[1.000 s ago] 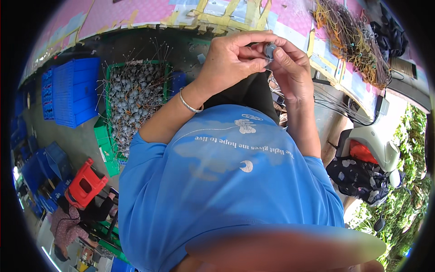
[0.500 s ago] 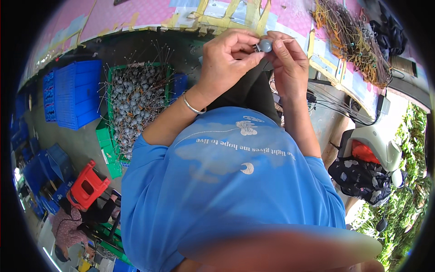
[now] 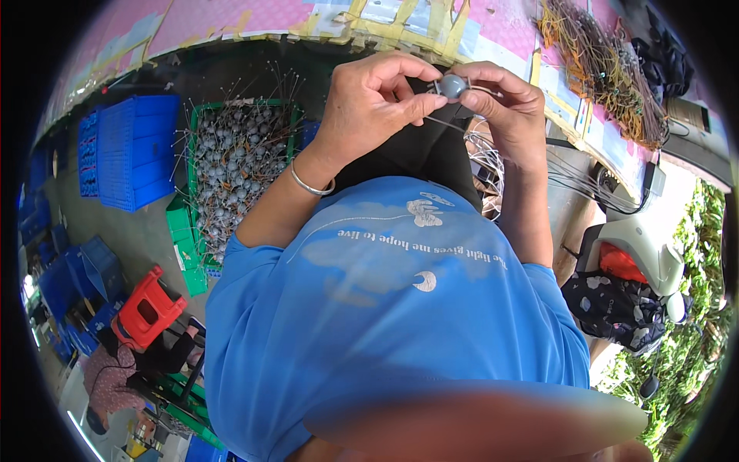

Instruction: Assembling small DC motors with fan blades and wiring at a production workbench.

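Note:
A small grey ball-shaped part with thin wire leads is held between my two hands, just in front of the table's edge. My left hand pinches its left side, thumb against forefinger, where a dark fitting partly shows. From the other side my right hand grips the part with thumb and forefinger. One lead hangs below the ball between the hands, and a pale wire end lies by the right fingers. Similar grey balls with wires fill a green crate to my left.
Bundled orange and brown wires lie on the pink, taped table at right. Blue crates and a red stool stand left; another person sits lower left. A scooter stands at right.
The ball is now lower and turned, with a lead showing below it. My left hand has shifted slightly left and my right hand slightly right, both still gripping.

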A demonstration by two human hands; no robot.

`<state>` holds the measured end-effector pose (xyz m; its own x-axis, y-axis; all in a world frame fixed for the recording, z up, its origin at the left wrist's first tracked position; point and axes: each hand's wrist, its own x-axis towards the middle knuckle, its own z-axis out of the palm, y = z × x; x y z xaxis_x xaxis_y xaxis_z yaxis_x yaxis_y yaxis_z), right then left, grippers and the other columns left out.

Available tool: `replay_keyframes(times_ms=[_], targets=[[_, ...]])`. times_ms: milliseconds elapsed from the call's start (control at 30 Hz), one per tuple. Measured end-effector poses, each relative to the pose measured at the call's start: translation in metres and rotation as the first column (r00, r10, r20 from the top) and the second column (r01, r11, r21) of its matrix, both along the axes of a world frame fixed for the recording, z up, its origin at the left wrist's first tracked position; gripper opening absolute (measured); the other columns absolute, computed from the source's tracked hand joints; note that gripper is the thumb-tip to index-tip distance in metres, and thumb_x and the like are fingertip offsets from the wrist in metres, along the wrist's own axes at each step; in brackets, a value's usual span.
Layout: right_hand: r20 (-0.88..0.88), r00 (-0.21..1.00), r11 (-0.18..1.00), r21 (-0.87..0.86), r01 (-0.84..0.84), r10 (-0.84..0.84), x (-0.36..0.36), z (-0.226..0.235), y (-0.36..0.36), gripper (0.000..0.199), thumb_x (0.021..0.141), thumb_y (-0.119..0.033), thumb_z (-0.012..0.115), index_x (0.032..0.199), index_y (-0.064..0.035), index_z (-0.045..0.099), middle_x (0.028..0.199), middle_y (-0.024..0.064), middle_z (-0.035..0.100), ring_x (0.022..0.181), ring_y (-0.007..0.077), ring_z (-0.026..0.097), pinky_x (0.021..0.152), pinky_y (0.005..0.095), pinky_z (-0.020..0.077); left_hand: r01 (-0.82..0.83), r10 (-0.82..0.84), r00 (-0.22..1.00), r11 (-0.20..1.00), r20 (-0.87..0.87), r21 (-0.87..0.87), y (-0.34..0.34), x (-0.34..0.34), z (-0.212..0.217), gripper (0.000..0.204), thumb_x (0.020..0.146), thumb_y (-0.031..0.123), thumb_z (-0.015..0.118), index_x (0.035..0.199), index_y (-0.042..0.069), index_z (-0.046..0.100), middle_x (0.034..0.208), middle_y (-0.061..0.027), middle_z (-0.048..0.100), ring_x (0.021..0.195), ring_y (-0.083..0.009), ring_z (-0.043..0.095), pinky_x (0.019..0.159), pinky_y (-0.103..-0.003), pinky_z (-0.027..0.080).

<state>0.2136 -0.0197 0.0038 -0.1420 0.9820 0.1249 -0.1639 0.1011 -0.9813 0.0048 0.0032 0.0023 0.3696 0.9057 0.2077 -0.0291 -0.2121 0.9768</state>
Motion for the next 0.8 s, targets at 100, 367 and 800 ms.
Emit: replay_keyframes(times_ms=[100, 367, 800], targets=[[-0.014, 0.998, 0.999, -0.004, -0.054, 0.054, -0.002, 0.008, 0.0, 0.025, 0.081, -0.001, 0.073, 0.105, 0.0032, 0.069, 0.099, 0.01, 0.069, 0.091, 0.0171, 0.065, 0.085, 0.0308, 0.053, 0.018, -0.021, 0.999, 0.994, 0.035, 0.103, -0.001, -0.005, -0.001, 0.02, 0.081, 0.005, 0.076, 0.097, -0.002, 0.068, 0.082, -0.0081, 0.069, 0.066, -0.0104, 0.068, 0.055, -0.02, 0.052], [-0.075, 0.954, 0.956, -0.016, -0.292, 0.29, -0.01, -0.014, 0.027, 0.022, 0.084, -0.002, 0.069, 0.105, 0.0067, 0.068, 0.095, 0.0146, 0.068, 0.085, 0.0209, 0.066, 0.08, 0.032, 0.0538, -0.021, 0.014, 0.997, 0.996, 0.079, 0.083, -0.016, -0.022, -0.003, 0.017, 0.091, -0.002, 0.061, 0.108, -0.005, 0.063, 0.103, -0.0117, 0.066, 0.079, -0.0154, 0.07, 0.063, -0.025, 0.058], [0.096, 0.847, 0.825, -0.308, -0.474, 0.522, -0.086, -0.033, 0.017, 0.039, 0.089, -0.001, 0.065, 0.127, 0.0056, 0.057, 0.112, 0.0205, 0.067, 0.093, 0.023, 0.069, 0.082, 0.0312, 0.056, -0.555, 0.491, 0.832, 0.757, -0.259, -0.346, -0.085, -0.189, -0.025, 0.033, 0.084, 0.022, 0.076, 0.103, -0.004, 0.069, 0.075, -0.0123, 0.071, 0.065, -0.0162, 0.07, 0.058, -0.027, 0.059]])
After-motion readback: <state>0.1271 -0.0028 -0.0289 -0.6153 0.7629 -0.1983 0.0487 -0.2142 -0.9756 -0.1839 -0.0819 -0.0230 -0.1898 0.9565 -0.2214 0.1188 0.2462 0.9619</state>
